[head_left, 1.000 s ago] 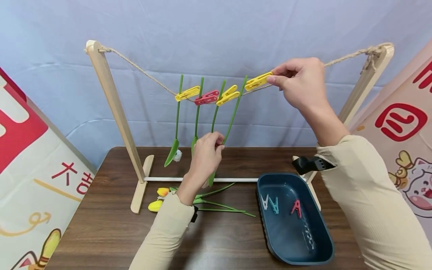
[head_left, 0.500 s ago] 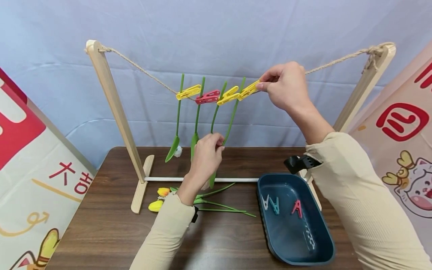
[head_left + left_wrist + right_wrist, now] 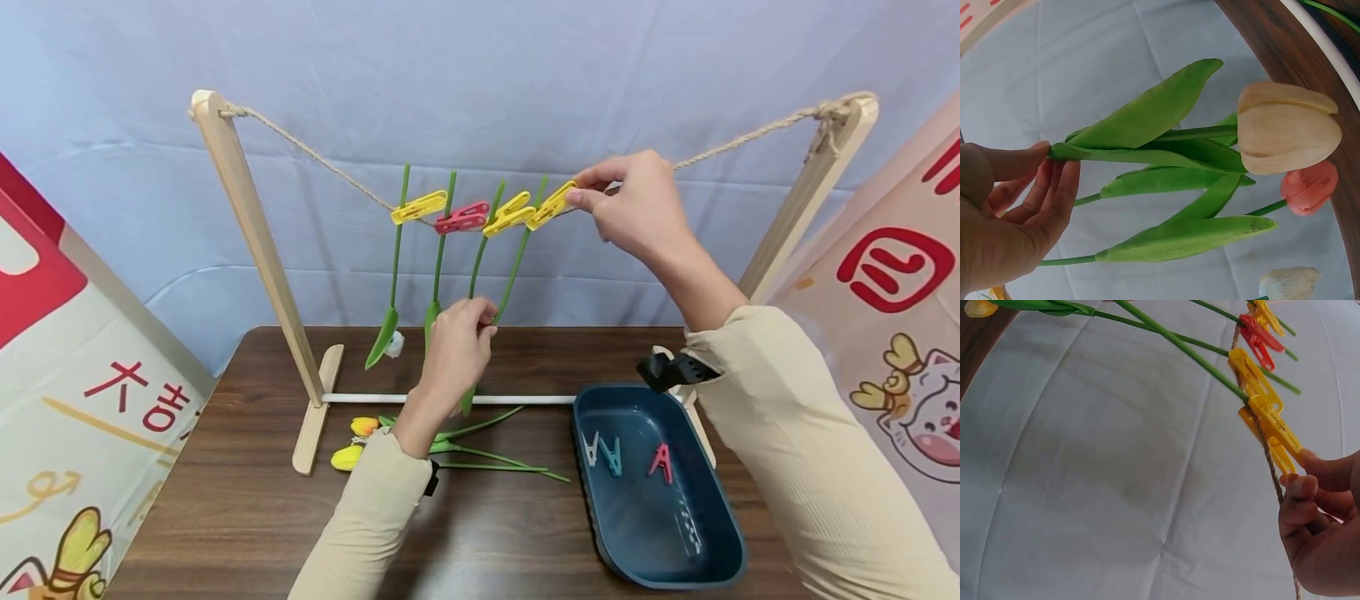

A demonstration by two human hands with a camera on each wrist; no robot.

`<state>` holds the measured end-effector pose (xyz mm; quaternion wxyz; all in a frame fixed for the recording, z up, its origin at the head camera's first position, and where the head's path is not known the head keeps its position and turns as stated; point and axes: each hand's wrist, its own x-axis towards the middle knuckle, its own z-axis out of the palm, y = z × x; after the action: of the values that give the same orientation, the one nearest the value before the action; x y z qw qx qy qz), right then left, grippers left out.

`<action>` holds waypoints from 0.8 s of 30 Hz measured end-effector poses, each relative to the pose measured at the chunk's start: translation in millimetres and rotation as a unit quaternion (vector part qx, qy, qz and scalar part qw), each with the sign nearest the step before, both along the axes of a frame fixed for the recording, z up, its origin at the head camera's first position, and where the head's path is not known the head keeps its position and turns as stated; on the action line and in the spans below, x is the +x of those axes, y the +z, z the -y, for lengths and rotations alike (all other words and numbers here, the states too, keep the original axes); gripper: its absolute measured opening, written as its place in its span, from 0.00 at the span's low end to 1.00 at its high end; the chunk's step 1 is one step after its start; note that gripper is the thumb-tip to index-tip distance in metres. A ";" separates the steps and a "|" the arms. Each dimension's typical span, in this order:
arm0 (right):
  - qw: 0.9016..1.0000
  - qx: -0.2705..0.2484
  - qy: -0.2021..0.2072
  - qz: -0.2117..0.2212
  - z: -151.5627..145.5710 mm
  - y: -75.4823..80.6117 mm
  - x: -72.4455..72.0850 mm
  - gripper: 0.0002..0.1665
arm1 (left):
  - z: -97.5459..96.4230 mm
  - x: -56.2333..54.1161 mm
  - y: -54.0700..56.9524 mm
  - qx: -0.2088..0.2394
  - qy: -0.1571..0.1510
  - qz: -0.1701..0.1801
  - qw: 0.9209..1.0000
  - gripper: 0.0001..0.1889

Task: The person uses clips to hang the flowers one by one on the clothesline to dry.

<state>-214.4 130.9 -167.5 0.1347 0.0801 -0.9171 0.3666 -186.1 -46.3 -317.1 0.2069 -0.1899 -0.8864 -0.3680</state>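
My left hand pinches an artificial tulip at the base of its leaves; its cream bloom shows in the left wrist view. The stem rises to a sagging rope. There my right hand pinches the handle end of a yellow clothespin. In the right wrist view this clothespin straddles the rope, its nose at the stem's upper end. To its left, three tulips hang head down from another yellow clothespin, a red clothespin and a further yellow clothespin.
Wooden posts carry the rope, with a white rod joining their feet. Yellow tulips lie on the brown table. A dark blue basin at right holds white, teal and red clothespins.
My right hand has moved left and slightly down with the yellow clothespin, bringing its nose onto the stem's upper end. My left hand has stayed nearly still on the tulip.
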 end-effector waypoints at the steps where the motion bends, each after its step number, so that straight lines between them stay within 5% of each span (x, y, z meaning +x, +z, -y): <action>1: 1.000 -0.008 0.006 0.000 -1.7 -1.0 1.0 0.16 | 0.4 -0.3 -0.1 -0.001 0.001 0.000 1.000 0.05; 7: 0.999 -0.035 0.026 -0.029 -11.8 -10.3 7.9 0.25 | 2.9 -2.6 -3.3 -0.003 0.007 0.005 1.000 0.05; 16: 0.998 -0.020 0.039 -0.053 -32.6 -27.3 18.0 0.20 | 6.6 -2.4 -7.0 0.000 0.008 0.015 1.000 0.04; 24: 0.989 -0.081 0.082 -0.089 -51.4 -48.2 24.7 0.23 | 9.0 -1.9 -8.3 0.007 0.005 0.037 0.999 0.04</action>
<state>-189.7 182.3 -215.7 0.1908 0.1761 -0.8589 0.4414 -188.1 -55.3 -325.4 0.1773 -0.1706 -0.8915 -0.3803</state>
